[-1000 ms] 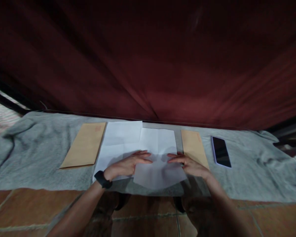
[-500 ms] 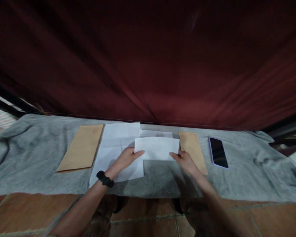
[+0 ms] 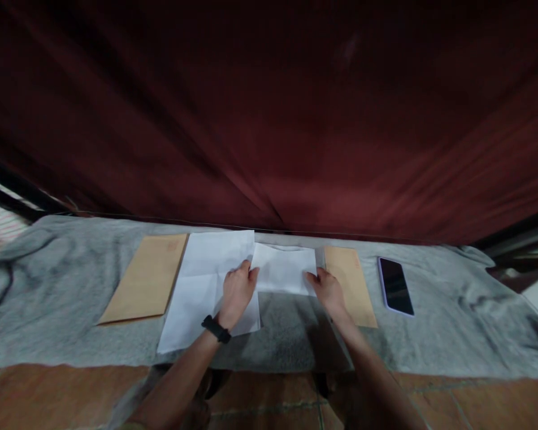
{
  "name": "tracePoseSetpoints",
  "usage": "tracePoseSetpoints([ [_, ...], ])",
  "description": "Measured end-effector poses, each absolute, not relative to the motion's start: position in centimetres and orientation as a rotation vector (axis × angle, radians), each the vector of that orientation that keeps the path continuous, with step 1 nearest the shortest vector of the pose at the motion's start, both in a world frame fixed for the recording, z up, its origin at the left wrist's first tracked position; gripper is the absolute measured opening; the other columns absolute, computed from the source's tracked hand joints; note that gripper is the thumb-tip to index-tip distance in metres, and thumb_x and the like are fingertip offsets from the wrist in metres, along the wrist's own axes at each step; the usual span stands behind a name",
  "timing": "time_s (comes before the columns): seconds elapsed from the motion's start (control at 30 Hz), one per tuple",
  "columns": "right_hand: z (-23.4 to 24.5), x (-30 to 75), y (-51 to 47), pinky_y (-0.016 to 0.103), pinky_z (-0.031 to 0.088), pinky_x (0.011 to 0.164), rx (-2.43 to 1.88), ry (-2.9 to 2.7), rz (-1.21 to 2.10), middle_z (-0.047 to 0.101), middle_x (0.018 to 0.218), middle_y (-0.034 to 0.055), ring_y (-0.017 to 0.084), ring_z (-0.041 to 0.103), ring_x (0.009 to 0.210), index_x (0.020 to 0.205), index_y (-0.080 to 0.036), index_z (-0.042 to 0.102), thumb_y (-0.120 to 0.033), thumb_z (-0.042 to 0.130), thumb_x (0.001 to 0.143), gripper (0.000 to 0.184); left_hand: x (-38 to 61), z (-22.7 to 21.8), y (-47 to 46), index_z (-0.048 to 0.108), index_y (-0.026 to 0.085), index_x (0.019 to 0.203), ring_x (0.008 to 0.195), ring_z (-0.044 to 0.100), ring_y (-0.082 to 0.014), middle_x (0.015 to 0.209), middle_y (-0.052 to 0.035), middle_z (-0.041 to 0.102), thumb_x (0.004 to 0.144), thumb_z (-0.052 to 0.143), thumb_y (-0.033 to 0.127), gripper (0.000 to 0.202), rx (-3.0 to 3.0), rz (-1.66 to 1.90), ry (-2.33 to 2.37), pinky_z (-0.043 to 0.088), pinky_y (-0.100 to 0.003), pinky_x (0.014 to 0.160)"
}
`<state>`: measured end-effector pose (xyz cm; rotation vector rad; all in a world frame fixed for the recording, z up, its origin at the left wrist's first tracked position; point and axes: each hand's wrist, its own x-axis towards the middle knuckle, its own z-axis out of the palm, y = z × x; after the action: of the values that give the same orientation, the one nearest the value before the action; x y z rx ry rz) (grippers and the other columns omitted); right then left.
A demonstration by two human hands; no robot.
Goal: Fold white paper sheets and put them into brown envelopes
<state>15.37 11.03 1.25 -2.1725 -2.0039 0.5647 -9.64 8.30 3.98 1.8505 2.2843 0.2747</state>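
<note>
A folded white sheet of paper lies low over the grey cloth, another white edge showing just behind it. My left hand, with a black band on the wrist, grips its left end between thumb and fingers. At the right end, my right hand pinches the same paper, thumb on top. Under and beside my left hand spreads a larger creased white sheet. A brown envelope lies just right of my right hand, partly behind it.
A stack of brown envelopes lies left of the large sheet. To the far right is a phone in a lilac case. The grey cloth covers the surface, a dark red curtain hangs behind, and floor tiles show in front.
Both hands have brought the folded paper down onto the cloth, over the white paper lying there. My left hand has turned more upright, its fingers pointing away from me.
</note>
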Motion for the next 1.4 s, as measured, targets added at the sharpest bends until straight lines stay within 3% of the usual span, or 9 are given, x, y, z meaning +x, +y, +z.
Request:
tracePoseSetpoints([
  [0.17,1.5,14.3,11.4,0.026,0.046,0.072,-2.327,-2.015,0.494,0.076,0.103,0.0123,0.022,0.073,0.094,0.116,-0.019,0.067,-0.046,0.046,0.103,0.036,-9.0,4.2,8.3,0.06,0.016,0.115,0.089,0.073,-0.0266,0.088,-0.0121,0.075,0.104,0.036,0.035,0.032,1.864,0.173,2.375,0.049,-0.034,0.079],
  [0.4,2.0,13.2,11.0,0.031,0.052,0.077,-2.382,-2.005,0.365,0.077,0.098,0.0164,0.026,0.075,0.093,0.119,-0.016,0.065,-0.044,0.043,0.105,0.038,-8.6,3.9,8.5,0.057,0.015,0.117,0.087,0.074,-0.026,0.084,-0.0118,0.074,0.105,0.031,0.036,0.036,1.86,0.172,2.381,0.05,-0.032,0.073],
  [0.7,1.6,12.5,10.7,0.031,0.053,0.069,-2.3,-2.067,0.109,0.076,0.088,0.0192,0.026,0.075,0.082,0.119,-0.01,0.063,-0.04,0.036,0.107,0.043,-8.1,3.8,8.9,0.058,0.012,0.117,0.09,0.072,-0.026,0.087,-0.0133,0.072,0.105,0.032,0.033,0.035,1.887,0.212,2.403,0.051,-0.031,0.072],
  [0.9,1.3,12.3,10.8,0.033,0.053,0.069,-2.294,-2.063,0.027,0.076,0.092,0.0194,0.027,0.075,0.083,0.12,-0.01,0.062,-0.039,0.032,0.107,0.044,-8.2,3.3,9.1,0.057,0.013,0.119,0.091,0.072,-0.0266,0.103,-0.0148,0.069,0.105,0.031,0.032,0.035,1.895,0.177,2.405,0.053,-0.033,0.069],
  [1.23,1.4,12.0,10.9,0.032,0.053,0.067,-2.281,-2.02,0.031,0.074,0.087,0.02,0.025,0.073,0.077,0.118,-0.009,0.063,-0.04,0.031,0.106,0.046,-8.1,3.0,9.3,0.056,0.011,0.119,0.093,0.073,-0.0302,0.099,-0.0154,0.069,0.104,0.032,0.03,0.034,1.848,0.203,2.401,0.054,-0.036,0.071],
  [1.4,1.1,12.0,10.9,0.034,0.053,0.068,-2.261,-2.009,-0.016,0.073,0.096,0.0232,0.027,0.074,0.079,0.122,-0.008,0.061,-0.039,0.028,0.106,0.048,-8.0,3.0,9.3,0.055,0.011,0.121,0.092,0.072,-0.0298,0.101,-0.0168,0.068,0.104,0.032,0.03,0.035,1.865,0.209,2.413,0.054,-0.036,0.072],
])
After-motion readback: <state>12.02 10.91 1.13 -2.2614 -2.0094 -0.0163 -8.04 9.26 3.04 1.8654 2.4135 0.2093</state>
